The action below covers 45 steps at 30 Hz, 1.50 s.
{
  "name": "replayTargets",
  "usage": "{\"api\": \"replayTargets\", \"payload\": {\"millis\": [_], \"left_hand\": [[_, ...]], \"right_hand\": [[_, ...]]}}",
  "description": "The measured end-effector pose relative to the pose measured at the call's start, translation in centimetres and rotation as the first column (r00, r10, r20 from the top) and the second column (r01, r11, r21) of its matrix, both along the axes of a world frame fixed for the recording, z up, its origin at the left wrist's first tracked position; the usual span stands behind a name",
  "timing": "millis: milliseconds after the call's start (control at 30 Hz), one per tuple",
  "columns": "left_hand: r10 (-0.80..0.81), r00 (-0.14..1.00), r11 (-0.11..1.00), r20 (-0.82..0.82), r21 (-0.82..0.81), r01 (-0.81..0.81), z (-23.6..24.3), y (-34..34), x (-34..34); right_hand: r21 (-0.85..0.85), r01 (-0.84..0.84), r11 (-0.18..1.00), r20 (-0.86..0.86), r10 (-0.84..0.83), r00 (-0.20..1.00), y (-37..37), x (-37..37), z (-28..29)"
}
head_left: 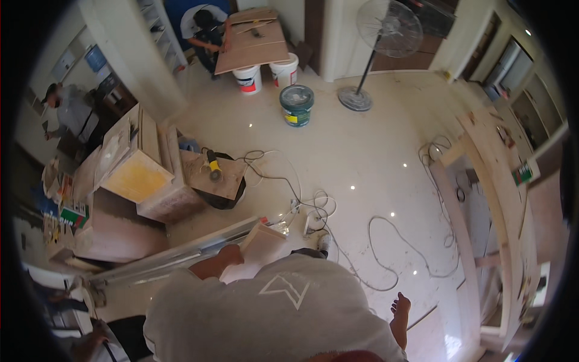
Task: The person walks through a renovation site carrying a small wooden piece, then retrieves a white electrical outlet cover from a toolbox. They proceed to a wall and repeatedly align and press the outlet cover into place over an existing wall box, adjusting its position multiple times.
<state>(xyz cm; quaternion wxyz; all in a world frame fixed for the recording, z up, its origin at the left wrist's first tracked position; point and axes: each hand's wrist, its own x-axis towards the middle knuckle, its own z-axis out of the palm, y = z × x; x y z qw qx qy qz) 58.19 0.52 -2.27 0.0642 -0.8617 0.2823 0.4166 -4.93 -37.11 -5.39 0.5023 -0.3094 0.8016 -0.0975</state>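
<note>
My left hand (231,256) is at the side of a pale wooden panel (263,240), beyond my left side. It seems to touch the panel's edge, but its fingers are too unclear to read. On the other side, my right hand (400,303) hangs low over the shiny floor, fingers apart and holding nothing. A thin dark strip (422,318) lies on the floor just beside it. My grey shirt (259,320) fills the lower middle and hides much below it. Ahead of it shows a shoe (324,242).
A power strip (309,224) and tangled cables (380,241) lie ahead. A yellow angle grinder (213,166) rests on a board. Beyond stand a green bucket (297,104) and a pedestal fan (389,30). One person (205,30) crouches by a plywood-topped table; another (75,108) stands left.
</note>
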Motion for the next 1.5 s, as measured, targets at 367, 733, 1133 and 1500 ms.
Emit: {"api": "replayTargets", "payload": {"millis": [367, 733, 1133, 1500], "left_hand": [[0.249, 0.967, 0.966, -0.060, 0.083, -0.244, 0.3, -20.0, 0.0], [0.703, 0.709, 0.694, 0.051, 0.166, -0.701, 3.8, -34.0, 3.1], [0.948, 0.298, 0.295, 0.112, 0.042, -0.955, 2.6, -46.4, 12.2], [0.973, 0.228, 0.230, -0.042, 0.071, -0.971, 0.7, -49.2, 33.3]], "right_hand": [[0.208, -0.281, 0.937, 0.106, 0.264, 0.959, -26.1, 10.0, -2.9], [0.171, -0.754, 0.634, 0.144, 0.741, 0.656, -60.3, 40.0, -5.6], [-0.123, -0.949, 0.291, 0.069, 0.956, 0.284, -80.4, 97.5, -2.3], [0.410, -0.909, 0.075, 0.146, 0.978, 0.147, -72.0, 117.8, -6.0]]}}
